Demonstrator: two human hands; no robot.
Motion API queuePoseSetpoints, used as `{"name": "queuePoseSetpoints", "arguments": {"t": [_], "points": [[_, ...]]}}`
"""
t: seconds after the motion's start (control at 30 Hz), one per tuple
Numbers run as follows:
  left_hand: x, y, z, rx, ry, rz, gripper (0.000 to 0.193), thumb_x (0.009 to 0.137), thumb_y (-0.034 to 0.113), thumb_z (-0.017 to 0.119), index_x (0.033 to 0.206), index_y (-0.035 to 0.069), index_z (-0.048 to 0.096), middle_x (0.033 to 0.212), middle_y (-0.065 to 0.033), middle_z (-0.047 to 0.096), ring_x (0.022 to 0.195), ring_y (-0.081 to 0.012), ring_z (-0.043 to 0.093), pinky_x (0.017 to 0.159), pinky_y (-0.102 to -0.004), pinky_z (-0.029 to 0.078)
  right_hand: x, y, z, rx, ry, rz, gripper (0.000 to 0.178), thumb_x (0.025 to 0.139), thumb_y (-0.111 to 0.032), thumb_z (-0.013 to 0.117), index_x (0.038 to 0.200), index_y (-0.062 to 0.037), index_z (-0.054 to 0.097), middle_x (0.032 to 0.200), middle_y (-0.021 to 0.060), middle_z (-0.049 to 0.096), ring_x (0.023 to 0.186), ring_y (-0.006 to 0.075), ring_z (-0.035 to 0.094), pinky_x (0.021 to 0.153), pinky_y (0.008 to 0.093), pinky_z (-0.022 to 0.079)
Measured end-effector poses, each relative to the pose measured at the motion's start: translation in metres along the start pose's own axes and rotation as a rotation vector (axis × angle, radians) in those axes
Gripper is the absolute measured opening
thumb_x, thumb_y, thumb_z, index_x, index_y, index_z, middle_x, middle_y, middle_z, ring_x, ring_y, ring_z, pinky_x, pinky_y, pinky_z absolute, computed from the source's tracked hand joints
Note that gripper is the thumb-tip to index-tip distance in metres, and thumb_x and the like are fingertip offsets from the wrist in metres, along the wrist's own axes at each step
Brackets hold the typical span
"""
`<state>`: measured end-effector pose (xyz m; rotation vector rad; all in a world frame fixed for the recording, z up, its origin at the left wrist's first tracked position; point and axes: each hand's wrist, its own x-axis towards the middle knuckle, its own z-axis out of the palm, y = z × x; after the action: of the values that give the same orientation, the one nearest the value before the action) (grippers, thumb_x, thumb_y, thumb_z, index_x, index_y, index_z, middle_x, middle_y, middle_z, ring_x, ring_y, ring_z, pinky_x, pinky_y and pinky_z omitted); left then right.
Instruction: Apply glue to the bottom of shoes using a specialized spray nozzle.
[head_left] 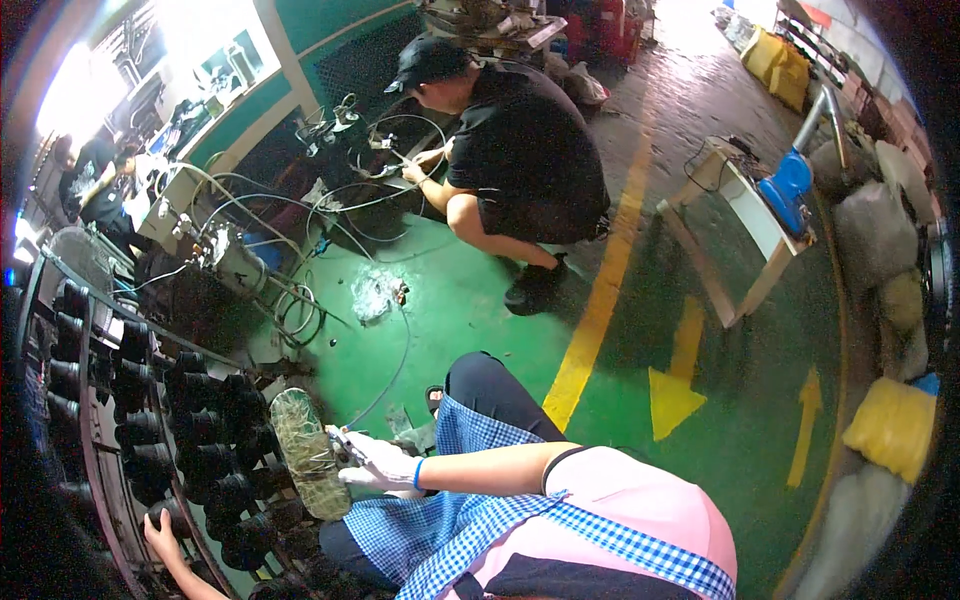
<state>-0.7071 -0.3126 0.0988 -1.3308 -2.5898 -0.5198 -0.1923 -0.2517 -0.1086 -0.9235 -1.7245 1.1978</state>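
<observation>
My right hand, in a white glove with a blue cuff, is closed around a slim tool on a thin hose. The tool's exact kind cannot be made out. Beside the glove is a long, rounded, pale green piece with a streaky surface. At the lower left my bare left hand reaches to a rack of black ribbed round parts. Its thumb and a finger grip a black ribbed part from below; the other fingers are hidden. A blue checked apron covers my lap.
Ahead, a co-worker in black crouches, both hands on a looped hose. A clear plastic bag lies on the green floor. Hoses and equipment crowd the left. A wooden frame with a blue machine stands right, near sacks.
</observation>
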Motion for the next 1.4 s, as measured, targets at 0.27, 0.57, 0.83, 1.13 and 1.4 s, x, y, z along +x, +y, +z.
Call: {"name": "queuePoseSetpoints", "arguments": {"t": [0.27,0.57,0.83,1.13,1.4], "points": [[-0.138,0.152,-0.044,-0.391,0.094,0.417,0.051,0.083,0.023,0.078,0.118,-0.009,0.06,0.104,-0.022,0.067,0.095,-0.0257,0.061,0.083,-0.0373,0.051,-0.002,-0.008,-0.002,0.129,-0.051,0.191,0.087,0.079,-0.038,0.071,0.148,-0.0086,0.028,0.114,0.0203,0.058,0.1,0.0348,0.061,0.084,0.0429,0.049],[-0.232,0.269,-0.021,-0.285,-0.34,0.818,0.023,0.081,0.011,0.075,0.095,-0.003,0.064,0.09,-0.0178,0.062,0.087,-0.0377,0.055,0.091,-0.0474,0.043,0.012,-0.015,0.012,0.172,0.026,0.308,0.081,0.074,-0.033,0.072,0.139,0.0,0.037,0.127,0.0248,0.054,0.115,0.0385,0.056,0.095,0.0425,0.047],[-0.243,0.268,0.036,-0.308,-0.426,1.049,0.025,0.075,0.007,0.079,0.085,-0.002,0.058,0.083,-0.0164,0.055,0.088,-0.0358,0.052,0.082,-0.0434,0.044,-0.015,-0.03,-0.047,0.309,-0.142,0.374,0.075,0.085,-0.026,0.06,0.15,-0.0102,0.026,0.114,0.0217,0.06,0.101,0.0374,0.061,0.086,0.0447,0.049],[-0.305,0.308,0.01,-0.521,-0.021,0.551,0.044,0.089,0.02,0.072,0.123,-0.001,0.054,0.114,-0.0177,0.058,0.095,-0.0292,0.059,0.083,-0.0391,0.049,-0.053,-0.043,-0.069,0.397,0.271,-0.082,0.052,0.095,-0.035,0.057,0.138,-0.0086,0.044,0.104,0.0171,0.061,0.09,0.026,0.062,0.082,0.0366,0.049],[-0.345,0.347,0.08,-1.038,-0.607,0.372,0.06,0.09,0.021,0.066,0.141,-0.002,0.042,0.138,-0.0134,0.045,0.127,-0.0244,0.045,0.104,-0.0394,0.04,-0.067,-0.074,-0.096,0.4,-0.028,0.033,0.057,0.089,-0.039,0.062,0.133,-0.0069,0.044,0.109,0.0178,0.058,0.098,0.0363,0.061,0.081,0.0402,0.05]]}}
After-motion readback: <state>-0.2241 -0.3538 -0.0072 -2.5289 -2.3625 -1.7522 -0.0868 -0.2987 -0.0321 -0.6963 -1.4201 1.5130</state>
